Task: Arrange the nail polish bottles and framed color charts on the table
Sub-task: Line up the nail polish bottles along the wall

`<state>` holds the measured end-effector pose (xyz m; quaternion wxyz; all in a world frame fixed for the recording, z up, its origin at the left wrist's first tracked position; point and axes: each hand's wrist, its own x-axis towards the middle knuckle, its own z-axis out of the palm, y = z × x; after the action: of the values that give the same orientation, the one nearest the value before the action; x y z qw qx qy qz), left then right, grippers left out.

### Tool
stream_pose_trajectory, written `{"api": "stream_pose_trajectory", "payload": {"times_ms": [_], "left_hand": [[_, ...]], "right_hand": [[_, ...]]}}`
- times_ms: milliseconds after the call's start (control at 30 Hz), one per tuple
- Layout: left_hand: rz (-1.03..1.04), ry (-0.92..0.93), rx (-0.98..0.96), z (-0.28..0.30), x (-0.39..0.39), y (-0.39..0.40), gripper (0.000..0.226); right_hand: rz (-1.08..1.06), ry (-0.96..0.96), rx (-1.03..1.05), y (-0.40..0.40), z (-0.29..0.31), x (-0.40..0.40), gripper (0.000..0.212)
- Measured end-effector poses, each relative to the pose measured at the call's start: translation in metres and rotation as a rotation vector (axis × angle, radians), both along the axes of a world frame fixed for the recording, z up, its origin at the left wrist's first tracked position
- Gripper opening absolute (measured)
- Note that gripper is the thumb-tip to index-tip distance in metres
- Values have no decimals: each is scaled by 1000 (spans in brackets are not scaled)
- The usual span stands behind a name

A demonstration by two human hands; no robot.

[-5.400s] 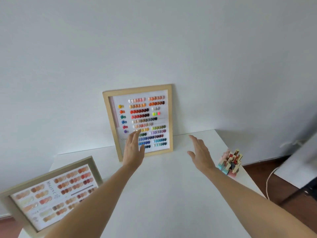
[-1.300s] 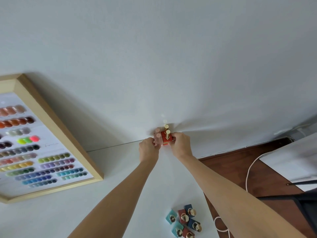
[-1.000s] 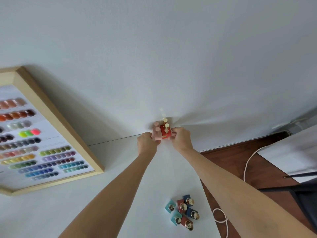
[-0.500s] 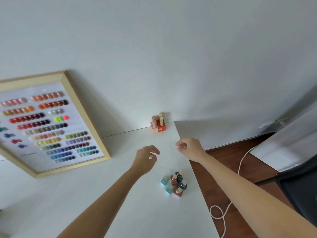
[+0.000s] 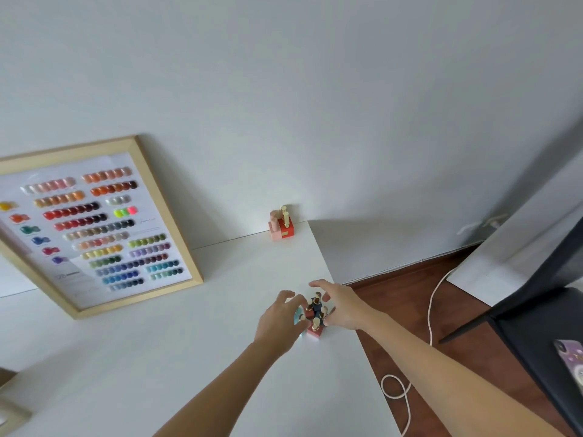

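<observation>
A cluster of small nail polish bottles (image 5: 315, 320) with gold caps, red, dark blue and teal, stands near the white table's right edge. My left hand (image 5: 280, 321) is at the cluster's left side and my right hand (image 5: 342, 307) at its right side, fingers spread around the bottles; whether either grips one I cannot tell. A pink and a red bottle (image 5: 281, 227) stand together at the table's back right corner against the wall. A wooden-framed color chart (image 5: 94, 225) leans on the wall at the left.
The white table (image 5: 220, 357) ends just right of the cluster, above a brown floor with a white cable (image 5: 400, 389). A dark chair (image 5: 536, 323) with a phone on it stands at the right. The corner of another frame (image 5: 12, 414) shows at bottom left.
Both hands left the pink and red bottles at the back corner, drew back toward me, and have come down around the cluster of bottles near the right edge.
</observation>
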<state>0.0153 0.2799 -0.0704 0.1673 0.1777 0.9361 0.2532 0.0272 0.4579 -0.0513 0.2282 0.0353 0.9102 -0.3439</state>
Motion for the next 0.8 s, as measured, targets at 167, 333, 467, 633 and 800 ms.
{"api": "stream_pose_trajectory", "payload": {"times_ms": [167,333,467,633,800], "left_hand": [[35,0,-67,-3,0,8,18],[22,2,-121,-10,-2,8,17],[-36,16,-164,-13,-7,6,19],[-113,53,-226,-14,-16,1,20],[-148,73,-238,-12,-26,-9,21]], "right_hand": [[-11,120,73,-9,-5,2,64],[-97,199,89,-10,-8,12,45],[-173,225,101,-4,-11,21,36],[-274,276,123,3,-11,20,23],[-353,323,139,-3,-13,6,2]]}}
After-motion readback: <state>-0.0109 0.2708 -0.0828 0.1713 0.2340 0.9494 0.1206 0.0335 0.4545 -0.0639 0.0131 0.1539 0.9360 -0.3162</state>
